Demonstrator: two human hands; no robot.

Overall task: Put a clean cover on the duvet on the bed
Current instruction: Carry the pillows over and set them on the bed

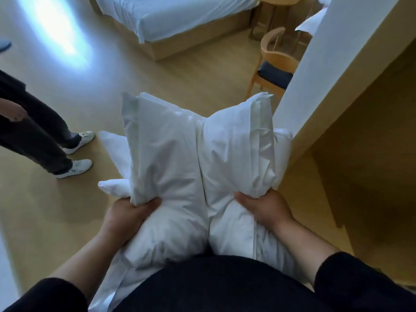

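I carry two white pillows in front of my body, side by side. My left hand [130, 213] grips the lower edge of the left pillow [164, 158], thumb on top. My right hand [265, 209] grips the lower outer corner of the right pillow [236, 154]. More white bedding [114, 152] bulges out beneath the left pillow. A bed [180, 16] with a white sheet on a wooden base stands at the far top of the view.
Another person's legs in dark trousers and white shoes [76, 154] stand on the left. A wooden chair with a dark seat [273, 66] stands at the upper right. A white and wooden wall corner [333, 91] is close on my right. The floor [56, 210] is light wood.
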